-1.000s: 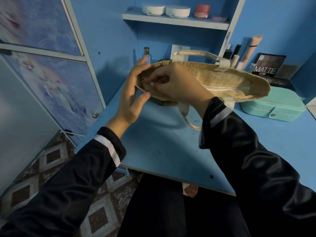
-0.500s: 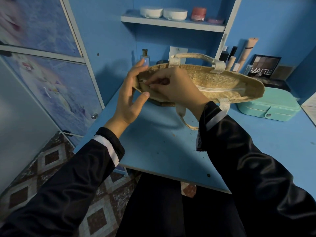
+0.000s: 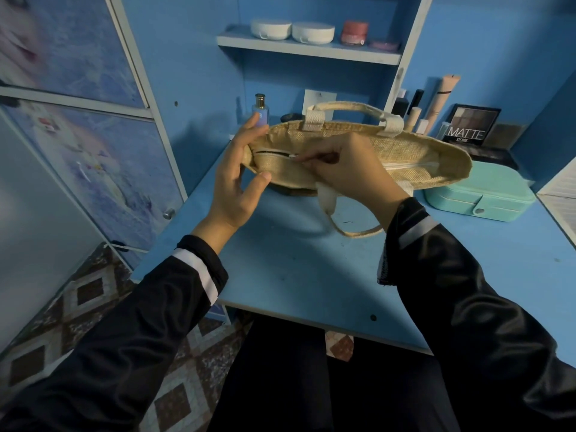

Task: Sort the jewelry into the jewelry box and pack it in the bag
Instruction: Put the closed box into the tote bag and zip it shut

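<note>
Zip [image 3: 408, 165] on the jute bag [image 3: 405, 148] now open a short way: a dark slit shows at the bag's left end where half a second ago the white teeth ran shut right up to the corner. Right hand [image 3: 346, 169] has travelled a little to the right with it. Reading: the bag is being opened to take the box, so packing has only begun; most of the zip, out to the right end, is still closed. Jewelry box [image 3: 486, 194], teal, lid down and snap tab fastened, sits on the blue desk [image 3: 296, 269] at far right, just behind the bag's right end, with no hand on it. Whether the jewelry is already inside cannot be told. Left hand [image 3: 233, 185] braces the bag's left end, thumb on the near face, fingers fairly straight up the far side, clamping the fabric between them. Right hand comes over the near side of the bag, wrist bent, thumb and forefinger closed tight on the small zip pull [image 3: 292, 156], other fingers curled. Bag held up off the desk, mouth upward, near handle dangling.
</note>
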`<state>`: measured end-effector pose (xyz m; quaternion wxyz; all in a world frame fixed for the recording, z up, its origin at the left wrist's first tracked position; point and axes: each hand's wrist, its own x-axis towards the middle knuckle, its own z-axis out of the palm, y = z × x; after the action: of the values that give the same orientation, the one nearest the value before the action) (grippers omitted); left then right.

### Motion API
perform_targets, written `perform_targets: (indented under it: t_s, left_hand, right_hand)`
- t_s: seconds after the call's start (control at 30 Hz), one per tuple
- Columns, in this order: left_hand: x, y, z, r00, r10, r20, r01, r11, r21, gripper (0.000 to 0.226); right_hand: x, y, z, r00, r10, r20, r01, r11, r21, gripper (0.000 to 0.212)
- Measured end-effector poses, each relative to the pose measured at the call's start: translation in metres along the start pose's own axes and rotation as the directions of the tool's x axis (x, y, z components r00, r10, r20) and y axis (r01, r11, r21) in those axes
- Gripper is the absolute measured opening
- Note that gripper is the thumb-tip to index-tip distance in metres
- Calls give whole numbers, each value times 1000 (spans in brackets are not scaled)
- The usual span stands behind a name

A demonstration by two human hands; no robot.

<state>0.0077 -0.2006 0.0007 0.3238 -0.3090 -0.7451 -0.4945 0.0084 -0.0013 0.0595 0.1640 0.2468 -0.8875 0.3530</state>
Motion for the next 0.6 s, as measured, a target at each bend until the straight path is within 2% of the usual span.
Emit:
perform_targets:
  t_s: [0.2, 0.6]
  left_hand:
    - [2, 1, 2, 1000, -8, 14, 8, 1000, -25, 59]
    - [-1, 8, 6, 999, -41, 31, 43, 997, -63, 56]
  right_hand:
    - [-12, 15, -31, 999, 41, -13, -42, 996, -78, 27]
    - [-38, 47, -69, 988, 144, -49, -144, 990, 7, 26]
